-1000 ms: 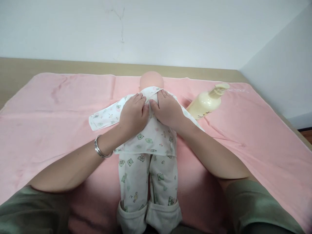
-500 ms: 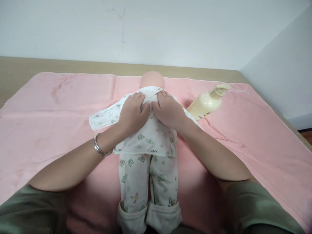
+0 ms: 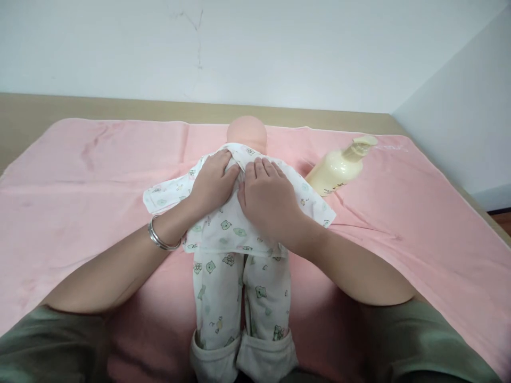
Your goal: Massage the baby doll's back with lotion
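Observation:
A baby doll lies on a pink cloth, its bare head pointing away from me. It wears a white printed top and matching trousers with turned-up cuffs. My left hand rests on the upper left of the top, fingers spread flat towards the head. Lying flat on the right side of the top is my right hand, its fingertips a little below the neckline. Neither hand holds anything. Both sleeves of the top stretch outwards.
The pink cloth covers most of a wooden surface. A pale yellow pump bottle lies tilted to the right of the doll, close to the right sleeve. A white wall stands behind.
My right hand has moved back towards me, down the top, uncovering the neckline and the right sleeve. My left hand has shifted very slightly left, along with the doll.

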A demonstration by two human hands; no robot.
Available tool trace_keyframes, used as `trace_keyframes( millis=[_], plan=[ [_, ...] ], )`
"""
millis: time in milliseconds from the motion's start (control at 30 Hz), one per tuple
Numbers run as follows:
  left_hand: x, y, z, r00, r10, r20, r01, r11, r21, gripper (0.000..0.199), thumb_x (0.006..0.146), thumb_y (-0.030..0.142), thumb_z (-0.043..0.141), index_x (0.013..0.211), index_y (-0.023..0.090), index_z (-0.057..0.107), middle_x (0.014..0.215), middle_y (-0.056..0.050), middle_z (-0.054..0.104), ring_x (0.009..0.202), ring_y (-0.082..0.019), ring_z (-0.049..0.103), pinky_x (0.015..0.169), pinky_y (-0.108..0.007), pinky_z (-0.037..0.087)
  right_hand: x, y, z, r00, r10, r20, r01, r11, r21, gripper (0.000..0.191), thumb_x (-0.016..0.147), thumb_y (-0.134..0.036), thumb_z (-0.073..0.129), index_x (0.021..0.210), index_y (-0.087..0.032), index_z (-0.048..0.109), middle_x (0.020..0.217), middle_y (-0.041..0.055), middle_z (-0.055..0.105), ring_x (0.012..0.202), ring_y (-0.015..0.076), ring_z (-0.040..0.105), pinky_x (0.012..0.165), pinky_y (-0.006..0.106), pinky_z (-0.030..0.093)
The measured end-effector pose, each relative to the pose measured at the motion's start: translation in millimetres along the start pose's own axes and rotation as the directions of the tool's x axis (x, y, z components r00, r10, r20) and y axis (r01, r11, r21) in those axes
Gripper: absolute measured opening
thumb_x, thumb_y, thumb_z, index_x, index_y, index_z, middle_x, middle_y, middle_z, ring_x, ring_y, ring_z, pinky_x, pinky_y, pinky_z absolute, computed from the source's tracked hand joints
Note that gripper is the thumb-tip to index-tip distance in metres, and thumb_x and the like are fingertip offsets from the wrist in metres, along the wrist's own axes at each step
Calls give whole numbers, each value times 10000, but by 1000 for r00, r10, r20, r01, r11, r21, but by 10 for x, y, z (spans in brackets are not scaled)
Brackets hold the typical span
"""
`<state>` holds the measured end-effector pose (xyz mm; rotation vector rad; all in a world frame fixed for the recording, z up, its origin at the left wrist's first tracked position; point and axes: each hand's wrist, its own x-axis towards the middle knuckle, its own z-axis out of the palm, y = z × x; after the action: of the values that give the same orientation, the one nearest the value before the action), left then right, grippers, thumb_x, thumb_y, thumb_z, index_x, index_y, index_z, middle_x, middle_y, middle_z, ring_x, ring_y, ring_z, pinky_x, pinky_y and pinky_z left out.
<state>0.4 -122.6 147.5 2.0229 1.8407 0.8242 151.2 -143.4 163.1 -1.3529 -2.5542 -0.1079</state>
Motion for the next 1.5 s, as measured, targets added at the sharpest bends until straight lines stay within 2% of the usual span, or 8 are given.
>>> trace_keyframes(
  millis=[133, 233, 500, 633, 733, 833, 1000, 1500],
  plan=[
    [-176, 93, 59, 999, 9, -54, -6, 999, 44, 480, 985, 338, 318, 1291, 101, 602, 1432, -183, 603, 1385, -331, 515, 1224, -545, 364, 207, 165, 28, 993, 96, 74, -105, 987, 124, 513, 1020, -255, 324, 1363, 51, 553, 1421, 269, 590, 1378, 353, 530, 1160, 458, 431],
    [-315, 185, 72, 999, 22, -23, -22, 999, 30, 542, 988, 304, 335, 1432, 60, 529, 1580, -161, 480, 1529, -290, 380, 1307, -508, 266, 348, 273, 86, 975, 195, 105, -209, 966, 150, 522, 997, -240, 355, 1385, 70, 516, 1426, 282, 572, 1377, 369, 516, 1152, 464, 428],
    [-108, 71, 30, 999, -47, 22, 48, 998, -34, 569, 955, 347, 350, 1439, 101, 520, 1585, -137, 480, 1529, -279, 378, 1311, -491, 248, 214, 164, 85, 990, 140, 22, -141, 986, 90, 531, 1037, -285, 300, 1381, 51, 526, 1403, 288, 595, 1334, 377, 553, 1168, 494, 394],
    [-52, 16, 55, 999, 36, -34, -37, 999, -39, 334, 930, 302, 349, 1084, 190, 623, 1243, -133, 681, 1207, -298, 597, 1130, -512, 451, -20, -30, 66, 998, 63, -32, -63, 998, -9, 559, 1049, -273, 295, 1431, 92, 479, 1455, 333, 541, 1401, 401, 512, 1196, 545, 373],
    [-74, 9, 76, 994, 52, -99, -54, 998, -18, 211, 908, 254, 348, 899, 225, 557, 1020, -113, 670, 1000, -277, 602, 989, -470, 506, -102, -88, 53, 1000, 0, -28, -1, 1000, -31, 545, 1032, -222, 328, 1456, 91, 466, 1504, 321, 498, 1449, 386, 474, 1237, 541, 339],
    [-98, -1, 94, 993, 49, -109, -52, 998, -32, 259, 920, 276, 351, 990, 214, 592, 1105, -109, 679, 1057, -274, 600, 1024, -452, 489, -14, -15, 37, 1000, -8, 14, 7, 999, 50, 551, 1025, -238, 338, 1458, 71, 483, 1512, 291, 508, 1463, 358, 465, 1249, 490, 345],
    [-113, -45, 130, 992, 12, -123, -23, 996, -86, 481, 952, 352, 365, 1337, 156, 578, 1414, -120, 620, 1311, -286, 545, 1189, -469, 389, 209, 139, 107, 983, 180, 42, -185, 959, 215, 675, 989, -339, 385, 1534, 59, 369, 1613, 260, 383, 1545, 343, 329, 1293, 509, 253],
    [-116, -65, 140, 991, 15, -135, -26, 997, -77, 514, 955, 368, 366, 1358, 138, 589, 1421, -136, 617, 1319, -282, 554, 1194, -465, 396, 218, 145, 194, 981, 193, 26, -193, 947, 257, 687, 974, -337, 387, 1553, 31, 355, 1636, 224, 363, 1559, 329, 298, 1309, 503, 204]
  ],
)
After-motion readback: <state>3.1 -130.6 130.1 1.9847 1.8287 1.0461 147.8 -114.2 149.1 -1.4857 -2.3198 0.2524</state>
